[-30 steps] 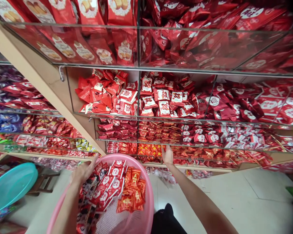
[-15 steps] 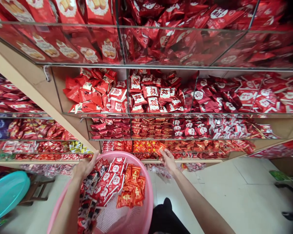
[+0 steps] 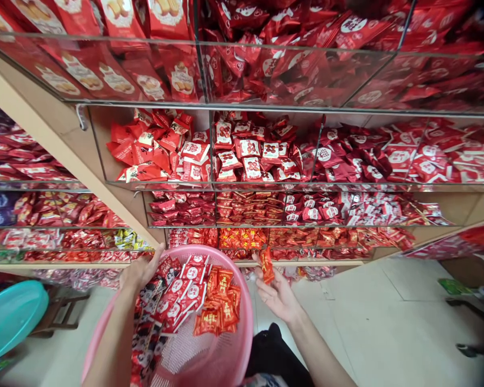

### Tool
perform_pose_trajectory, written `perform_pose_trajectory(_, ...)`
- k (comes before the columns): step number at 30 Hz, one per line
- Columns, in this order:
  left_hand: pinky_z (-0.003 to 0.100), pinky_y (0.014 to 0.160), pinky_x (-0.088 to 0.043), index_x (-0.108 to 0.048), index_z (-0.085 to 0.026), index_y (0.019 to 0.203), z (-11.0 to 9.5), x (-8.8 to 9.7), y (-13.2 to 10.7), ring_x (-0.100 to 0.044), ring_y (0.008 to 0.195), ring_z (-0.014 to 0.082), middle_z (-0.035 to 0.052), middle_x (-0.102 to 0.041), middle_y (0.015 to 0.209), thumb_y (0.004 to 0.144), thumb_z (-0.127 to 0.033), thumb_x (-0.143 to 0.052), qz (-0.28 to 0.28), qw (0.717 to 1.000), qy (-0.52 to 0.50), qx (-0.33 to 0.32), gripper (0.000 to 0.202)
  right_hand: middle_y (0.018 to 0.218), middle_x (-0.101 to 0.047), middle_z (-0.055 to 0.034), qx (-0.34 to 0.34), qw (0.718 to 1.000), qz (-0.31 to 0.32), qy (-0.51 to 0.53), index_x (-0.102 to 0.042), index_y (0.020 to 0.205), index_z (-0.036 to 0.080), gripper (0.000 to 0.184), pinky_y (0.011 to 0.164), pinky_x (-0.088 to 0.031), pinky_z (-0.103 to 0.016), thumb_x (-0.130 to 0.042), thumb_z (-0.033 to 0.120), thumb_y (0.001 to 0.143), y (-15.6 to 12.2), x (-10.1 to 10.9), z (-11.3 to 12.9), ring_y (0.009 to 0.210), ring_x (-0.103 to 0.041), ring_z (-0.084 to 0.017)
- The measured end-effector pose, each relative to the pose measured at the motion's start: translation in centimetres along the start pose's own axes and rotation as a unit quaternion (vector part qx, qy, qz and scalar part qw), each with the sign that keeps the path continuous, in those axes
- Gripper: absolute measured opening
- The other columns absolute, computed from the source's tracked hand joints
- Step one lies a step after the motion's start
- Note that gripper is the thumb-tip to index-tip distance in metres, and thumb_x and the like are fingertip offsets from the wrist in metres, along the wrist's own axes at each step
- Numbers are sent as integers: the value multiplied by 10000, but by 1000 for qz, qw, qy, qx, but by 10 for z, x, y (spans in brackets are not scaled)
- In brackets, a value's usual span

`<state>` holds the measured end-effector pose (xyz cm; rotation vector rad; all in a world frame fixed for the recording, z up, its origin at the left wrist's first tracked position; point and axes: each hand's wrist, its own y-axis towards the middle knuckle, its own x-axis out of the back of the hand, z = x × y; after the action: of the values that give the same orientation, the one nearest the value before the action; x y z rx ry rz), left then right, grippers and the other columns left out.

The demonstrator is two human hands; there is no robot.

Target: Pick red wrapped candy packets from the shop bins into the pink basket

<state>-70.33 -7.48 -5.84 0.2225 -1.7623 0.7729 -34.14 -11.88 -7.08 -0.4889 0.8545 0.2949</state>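
My left hand (image 3: 139,272) grips the far rim of a pink mesh basket (image 3: 242,344) that holds several red sweet packets (image 3: 220,306). My right hand (image 3: 278,293) is just right of the basket, palm up, fingers curled round one small red and gold packet (image 3: 267,264). Directly behind it, the lowest glass shelf bin (image 3: 242,238) is full of the same red and gold packets.
Glass-fronted shelves (image 3: 266,185) packed with red packets fill the wall ahead, with a wooden divider (image 3: 64,140) slanting at left. A turquoise basin (image 3: 12,317) sits on a stool at lower left. Pale tiled floor (image 3: 387,322) lies to the right.
My right hand has drawn back from the lowest bin with a red and gold packet and turned palm up beside the basket. The left hand stays on the rim.
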Motion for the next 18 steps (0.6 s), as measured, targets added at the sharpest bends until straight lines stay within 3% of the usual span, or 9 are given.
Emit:
perform_pose_trajectory(5, 508, 855, -409, -651, -59, 1084, -5, 4, -7, -568, 1030, 421, 273, -636, 1061, 679, -787, -171, -27, 999, 14, -18, 961, 703, -584, 1, -41, 997, 26, -63, -582, 1046, 202, 389, 428, -210, -184, -445, 511, 854, -13, -22, -11, 404, -291, -29)
perform_pose_trajectory(10, 487, 831, -421, -664, -35, 1049, -6, 3, -8, -591, 990, 414, 279, -652, 1007, 696, -762, -169, -45, 998, 16, -42, 947, 623, -571, -9, -77, 991, 69, -86, -574, 1075, 152, 630, 428, -200, -206, -293, 666, 843, -18, -35, -35, 396, -337, -54)
perform_pose_trajectory(15, 491, 872, -400, -667, -17, 1029, -3, 2, -8, -562, 1042, 423, 303, -629, 1041, 675, -796, -149, -29, 999, 4, -21, 1000, 700, -598, -24, -109, 986, 80, -101, -576, 1076, 158, 592, 426, -229, -201, -270, 622, 873, -18, -40, -44, 410, -382, -51)
perform_pose_trajectory(18, 502, 866, -400, -669, -54, 1038, 0, 2, -11, -552, 1059, 422, 291, -621, 1076, 664, -811, -145, -24, 1000, -5, -14, 994, 876, -608, -36, -109, 972, 69, -197, -579, 1077, 205, 435, 473, -316, -193, -411, 546, 864, -20, -40, -43, 542, -470, -71)
